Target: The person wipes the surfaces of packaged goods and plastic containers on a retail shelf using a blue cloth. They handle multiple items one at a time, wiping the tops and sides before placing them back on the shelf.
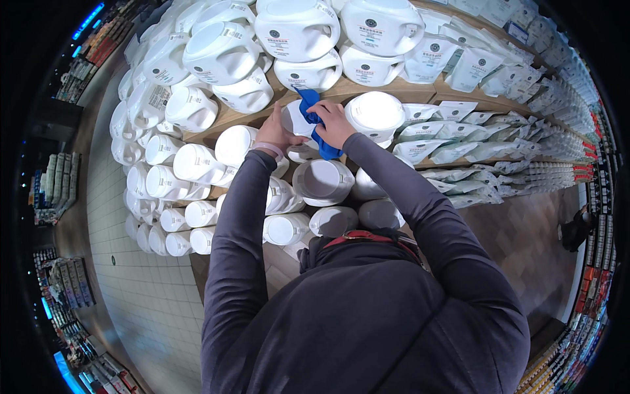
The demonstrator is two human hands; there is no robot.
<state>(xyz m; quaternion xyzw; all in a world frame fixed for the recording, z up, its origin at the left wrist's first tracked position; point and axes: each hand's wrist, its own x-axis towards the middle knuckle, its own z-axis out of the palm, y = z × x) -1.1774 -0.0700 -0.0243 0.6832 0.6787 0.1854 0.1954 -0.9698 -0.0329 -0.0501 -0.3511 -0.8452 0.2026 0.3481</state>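
A white plastic jug lies between my hands on the wooden shelf, partly hidden by them. My left hand grips its left side, with the thumb along the near edge. In my right hand is a bunched blue cloth, pressed against the right side of the jug. Part of the cloth hangs below the fingers. Just right of that hand stands another white jug, its pale flat face turned up. A similar jug is to the left of my left wrist.
Rows of white handled jugs fill the shelf above. To the right, white pouches stand in tiers on wooden shelf boards. More jugs sit on lower tiers below my forearms. A person in dark clothes is at the far right.
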